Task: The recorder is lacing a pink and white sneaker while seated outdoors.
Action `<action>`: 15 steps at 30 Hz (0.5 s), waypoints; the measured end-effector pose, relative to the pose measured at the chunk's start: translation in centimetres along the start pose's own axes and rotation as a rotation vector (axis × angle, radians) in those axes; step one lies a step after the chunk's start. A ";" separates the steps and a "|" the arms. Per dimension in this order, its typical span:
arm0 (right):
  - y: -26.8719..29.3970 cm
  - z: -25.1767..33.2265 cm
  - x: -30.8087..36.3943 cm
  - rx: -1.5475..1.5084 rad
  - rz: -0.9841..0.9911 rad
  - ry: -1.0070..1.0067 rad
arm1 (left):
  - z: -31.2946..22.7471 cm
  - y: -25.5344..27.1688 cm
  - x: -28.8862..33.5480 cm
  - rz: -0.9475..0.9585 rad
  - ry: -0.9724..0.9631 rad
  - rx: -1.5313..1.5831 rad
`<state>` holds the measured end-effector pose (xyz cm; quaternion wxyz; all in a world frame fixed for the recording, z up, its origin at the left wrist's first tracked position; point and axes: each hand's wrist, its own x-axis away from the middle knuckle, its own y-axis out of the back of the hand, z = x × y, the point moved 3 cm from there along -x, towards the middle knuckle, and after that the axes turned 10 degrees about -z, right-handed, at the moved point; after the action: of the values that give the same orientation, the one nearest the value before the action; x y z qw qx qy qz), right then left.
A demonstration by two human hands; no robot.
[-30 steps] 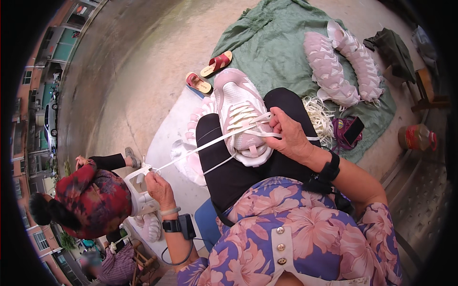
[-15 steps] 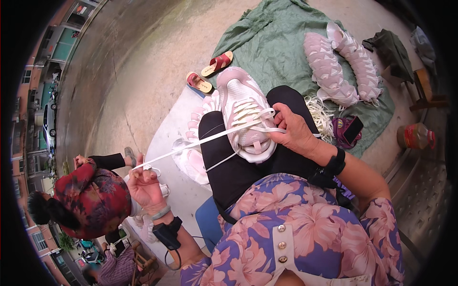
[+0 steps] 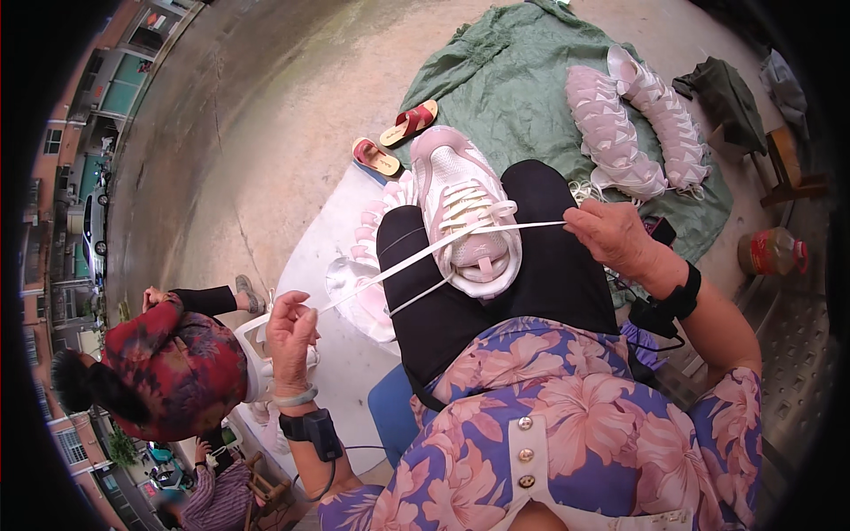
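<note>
from my distant seat i'm seeing the left hand [image 3: 292, 336] curling narrowly, its thumb and fingertips pinching one strand of a white lace [image 3: 403, 265]. the right hand [image 3: 615, 234] is gripping the other strand between thumb and fingers, and both strands are stretching straight from the pink-and-white shoe [image 3: 456, 168]. that shoe is resting on black trousers [image 3: 567, 274], between the thighs, toe pointing away. red sandals [image 3: 409, 124] are lying beyond it, beside a green cloth [image 3: 513, 80].

Room above (lace [image 3: 531, 226] across thighs [image 3: 553, 270])
</note>
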<state>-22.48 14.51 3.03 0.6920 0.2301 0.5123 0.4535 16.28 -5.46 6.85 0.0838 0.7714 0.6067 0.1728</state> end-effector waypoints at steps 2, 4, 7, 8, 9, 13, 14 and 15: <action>1.3 -0.8 0.2 0.031 0.021 0.011 | 1.5 1.0 -0.6 0.121 -0.010 -0.162; 2.5 -2.2 1.2 0.070 0.049 -0.010 | 3.1 1.4 -0.6 0.206 0.067 -0.311; 3.8 -4.5 3.0 0.108 0.111 -0.075 | 4.4 2.6 -0.9 0.283 -0.041 -0.548; 4.1 -5.1 3.6 0.107 0.089 -0.103 | 4.7 2.5 -0.7 0.270 -0.051 -0.543; 4.4 -5.6 4.2 0.105 0.067 -0.130 | 4.9 2.6 -0.6 0.269 -0.050 -0.546; 4.8 -7.4 6.8 0.098 0.053 -0.208 | 5.4 2.3 -0.4 0.346 -0.177 -0.620; 4.9 -7.7 7.3 0.097 0.053 -0.211 | 5.6 2.3 -0.4 0.372 -0.196 -0.660; 5.0 -8.1 7.9 0.107 0.064 -0.230 | 5.7 2.2 -0.4 0.375 -0.195 -0.661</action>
<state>-31.39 22.55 0.02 0.7180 0.3336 0.4455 0.4179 20.26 -5.94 2.29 0.3518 0.8130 0.3563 0.2971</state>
